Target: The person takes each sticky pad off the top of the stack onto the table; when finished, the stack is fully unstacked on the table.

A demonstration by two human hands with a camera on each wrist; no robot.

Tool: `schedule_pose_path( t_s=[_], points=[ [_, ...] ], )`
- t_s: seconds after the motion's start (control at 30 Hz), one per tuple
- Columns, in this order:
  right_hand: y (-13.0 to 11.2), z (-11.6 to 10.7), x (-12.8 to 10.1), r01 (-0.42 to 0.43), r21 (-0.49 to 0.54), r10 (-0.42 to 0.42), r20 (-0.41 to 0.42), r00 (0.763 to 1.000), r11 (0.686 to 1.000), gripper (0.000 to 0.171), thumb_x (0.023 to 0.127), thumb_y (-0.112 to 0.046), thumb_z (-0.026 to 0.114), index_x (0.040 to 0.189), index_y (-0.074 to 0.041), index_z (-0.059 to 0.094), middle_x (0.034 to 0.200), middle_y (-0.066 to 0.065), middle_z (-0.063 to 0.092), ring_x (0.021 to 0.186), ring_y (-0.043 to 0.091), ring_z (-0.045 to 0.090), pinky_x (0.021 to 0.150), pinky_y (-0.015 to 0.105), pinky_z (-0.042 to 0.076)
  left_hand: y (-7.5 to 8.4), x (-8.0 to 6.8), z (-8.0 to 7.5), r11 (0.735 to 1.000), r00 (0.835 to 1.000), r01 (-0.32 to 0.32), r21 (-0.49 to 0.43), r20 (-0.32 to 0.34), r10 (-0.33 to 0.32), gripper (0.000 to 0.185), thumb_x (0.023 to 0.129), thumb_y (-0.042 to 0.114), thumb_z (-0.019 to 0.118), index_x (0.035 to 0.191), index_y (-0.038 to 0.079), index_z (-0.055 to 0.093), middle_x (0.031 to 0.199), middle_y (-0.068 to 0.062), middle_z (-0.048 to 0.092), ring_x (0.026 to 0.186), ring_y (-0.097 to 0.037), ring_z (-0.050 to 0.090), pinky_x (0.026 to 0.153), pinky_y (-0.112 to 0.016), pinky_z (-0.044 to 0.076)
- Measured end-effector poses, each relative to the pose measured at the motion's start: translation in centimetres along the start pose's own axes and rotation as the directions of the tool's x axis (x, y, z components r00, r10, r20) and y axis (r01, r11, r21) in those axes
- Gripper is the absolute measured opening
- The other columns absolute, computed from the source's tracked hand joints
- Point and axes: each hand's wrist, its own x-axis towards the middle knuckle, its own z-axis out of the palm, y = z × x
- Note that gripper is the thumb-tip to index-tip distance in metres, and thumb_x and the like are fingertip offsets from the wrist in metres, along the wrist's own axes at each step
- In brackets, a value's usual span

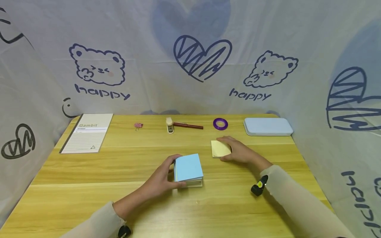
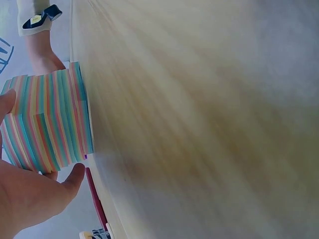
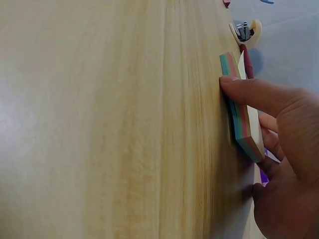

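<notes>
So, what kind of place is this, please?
Probably a staged desk for stationery work, not a real office: a wooden table enclosed by cartoon-printed cloth, holding a Gambit notepad, purple tape roll and sticky-note blocks under the hands.

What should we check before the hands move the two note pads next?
1. Left hand grips the thick note pad: ok, thumb and fingers on opposite sides.
2. Right hand holds the thin pad: ok, thumb on its edge, fingers across the top.
3. Thin pad flat on the table: ok.
4. Thick pad's base fully down: cannot tell.
5. Pads apart, bare wood between them: ok.
6. Tape roll and tin away from the hands: ok.
</notes>
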Motion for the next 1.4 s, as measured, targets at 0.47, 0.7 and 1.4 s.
schedule_pose_path(
  t_s=[0.47,0.7,1.4],
  points=[
    [-3.0,-0.8,-0.1,-0.004,-0.052,0.006,0.037,0.999,0.999,0.094,0.083,-0.034,0.087,0.160,-0.016,0.037,0.165,0.018,0.032,0.151,0.042,0.030,0.120,0.061,0.028,-0.3,0.1,0.0,1.000,1.000,-0.020,0.017,-0.001,0.020,0.085,0.085,0.017,0.088,0.152,0.007,0.037,0.148,-0.014,0.047,0.139,-0.033,0.045,0.111,-0.060,0.043],
    [-7.6,-0.7,-1.1,0.092,0.006,-0.092,0.118,0.989,0.996,0.091,0.087,-0.033,0.085,0.162,-0.022,0.034,0.168,0.016,0.027,0.154,0.040,0.024,0.120,0.065,0.026,-0.1,0.1,0.0,1.000,1.000,0.014,0.013,-0.002,-0.014,0.087,0.083,0.015,0.089,0.153,0.009,0.037,0.151,-0.011,0.045,0.142,-0.030,0.042,0.113,-0.057,0.042],
    [-13.8,2.8,-2.1,0.238,0.014,-0.237,0.171,0.956,0.971,0.095,0.083,-0.042,0.086,0.159,-0.011,0.038,0.154,0.008,0.046,0.136,0.026,0.051,0.110,0.047,0.047,0.0,0.0,-0.1,1.000,1.000,-0.006,0.027,0.006,0.005,0.086,0.087,0.021,0.086,0.154,0.008,0.034,0.152,-0.012,0.044,0.140,-0.033,0.043,0.112,-0.059,0.043]
  ],
)
